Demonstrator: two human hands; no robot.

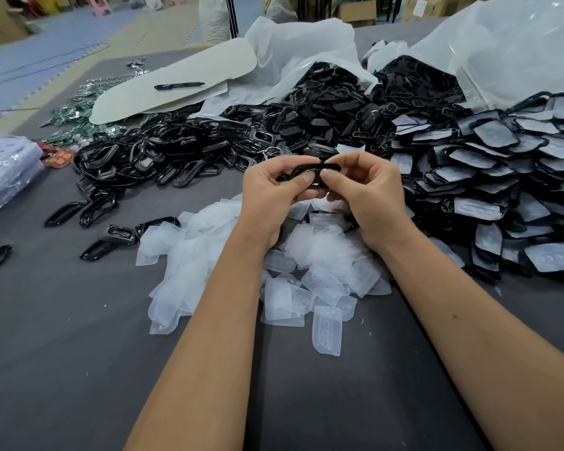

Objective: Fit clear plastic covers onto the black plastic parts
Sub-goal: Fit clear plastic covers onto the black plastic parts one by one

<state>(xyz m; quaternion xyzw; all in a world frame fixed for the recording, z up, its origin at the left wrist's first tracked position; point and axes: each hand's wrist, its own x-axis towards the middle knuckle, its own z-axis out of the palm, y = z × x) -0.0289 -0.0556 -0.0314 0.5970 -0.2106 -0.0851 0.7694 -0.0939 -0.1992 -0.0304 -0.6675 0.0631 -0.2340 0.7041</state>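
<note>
Above the middle of the gray table, the left hand and right hand both pinch one black part over the clear covers.

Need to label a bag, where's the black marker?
Head view, far left-centre: the black marker lies on the pale cardboard sheet, behind the pile of black frames.
</note>
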